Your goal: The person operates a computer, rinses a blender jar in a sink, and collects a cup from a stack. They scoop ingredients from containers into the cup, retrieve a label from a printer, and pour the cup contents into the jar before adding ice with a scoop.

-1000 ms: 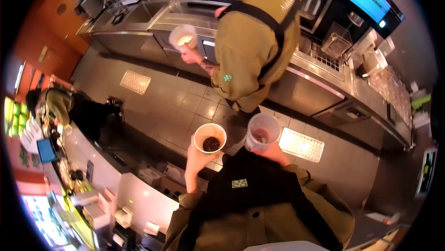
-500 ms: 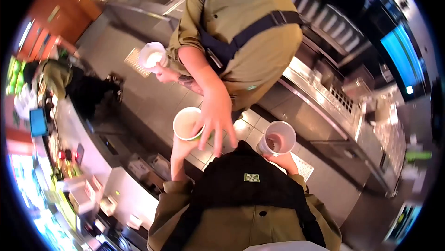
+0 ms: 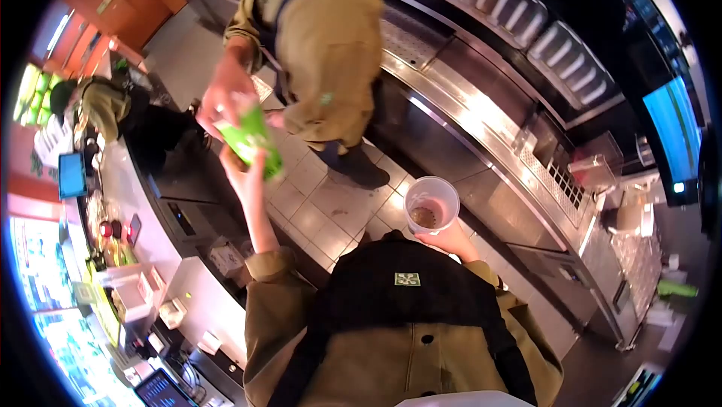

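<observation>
My left hand (image 3: 246, 174) is stretched out to the upper left, its fingers round the lower part of a green and white cup (image 3: 252, 142) that is tilted and slightly blurred. A co-worker's hand (image 3: 226, 90) touches the upper part of the same cup. Close to my chest on the right, my right hand (image 3: 445, 239) holds a clear plastic cup (image 3: 431, 208) from below. Some dark bits lie at the bottom of this clear cup. Both cups are above the tiled floor.
A co-worker (image 3: 331, 46) in an olive shirt stands ahead, and another person (image 3: 105, 106) is at the far left. A steel counter (image 3: 481, 140) with a drain grid runs along the right. A pale counter (image 3: 124, 204) with boxes and screens curves along the left.
My left hand and its cup have moved up and left, and the co-worker's hand is now on the cup. The co-worker has shifted left. The clear cup has moved slightly up and left.
</observation>
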`<state>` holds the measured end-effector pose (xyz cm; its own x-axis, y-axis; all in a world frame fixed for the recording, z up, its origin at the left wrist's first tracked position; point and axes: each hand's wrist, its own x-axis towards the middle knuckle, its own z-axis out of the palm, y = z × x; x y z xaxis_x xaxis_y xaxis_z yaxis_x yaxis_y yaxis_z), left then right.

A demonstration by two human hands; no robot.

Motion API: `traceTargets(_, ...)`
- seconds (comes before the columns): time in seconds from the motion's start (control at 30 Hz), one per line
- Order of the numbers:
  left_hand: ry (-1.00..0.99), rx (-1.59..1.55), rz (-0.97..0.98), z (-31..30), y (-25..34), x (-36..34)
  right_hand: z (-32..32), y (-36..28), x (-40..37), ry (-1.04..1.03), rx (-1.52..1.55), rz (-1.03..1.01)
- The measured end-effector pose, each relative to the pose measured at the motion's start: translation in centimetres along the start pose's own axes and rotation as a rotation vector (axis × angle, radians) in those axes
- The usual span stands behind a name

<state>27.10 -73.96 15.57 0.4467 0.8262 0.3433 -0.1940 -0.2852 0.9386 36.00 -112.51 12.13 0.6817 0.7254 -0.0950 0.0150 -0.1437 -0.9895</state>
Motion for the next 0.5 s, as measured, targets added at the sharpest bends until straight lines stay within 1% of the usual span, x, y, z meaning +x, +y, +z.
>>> traceTargets(0.03,0.064,-0.020,0.058,0.4,-0.8,1.9,-0.4,0.4,-0.2,0.007,0.018,0.005)
traceTargets(0.1,0.179,0.178,0.271,1.1,-1.6,5.0,-1.2,1.5,-0.5,0.040,0.050,0.015)
traceTargets(0.17,0.472,0.490,0.498,4.2,1.1,4.9,-2.2,2.3,-0.8,0.122,0.038,-0.023)
traceTargets(0.23,0.488,0.496,0.453,7.8,3.7,1.6,-2.7,2.7,-0.8,0.219,-0.010,-0.032)
traceTargets(0.27,0.342,0.432,0.447,9.9,3.8,-0.5,-3.0,2.4,-0.7,0.258,-0.016,-0.003)
traceTargets(0.3,0.115,0.302,0.377,12.9,4.6,-3.5,-3.1,2.4,-0.4,0.305,-0.031,-0.008)
traceTargets(0.33,-0.327,0.401,0.314,14.6,5.1,-5.9,-3.0,2.4,0.1,0.349,-0.046,-0.015)
traceTargets(0.37,-0.761,0.154,0.137,16.9,4.3,-8.3,-3.0,2.4,0.7,0.389,-0.060,-0.022)
traceTargets(0.4,-1.039,0.016,-0.034,18.7,4.8,-10.7,-3.2,2.0,1.5,0.399,-0.099,-0.022)
traceTargets(0.43,-1.122,-0.105,-0.098,20.2,2.9,-13.2,-3.7,0.1,2.1,0.383,-0.187,-0.046)
traceTargets(0.47,-1.197,-0.232,-0.347,21.7,2.6,-14.7,-3.8,0.1,3.2,0.385,-0.111,-0.031)
traceTargets(0.5,-1.136,-0.259,-0.366,22.8,1.9,-14.7,-3.9,0.2,4.3,0.384,-0.035,-0.021)
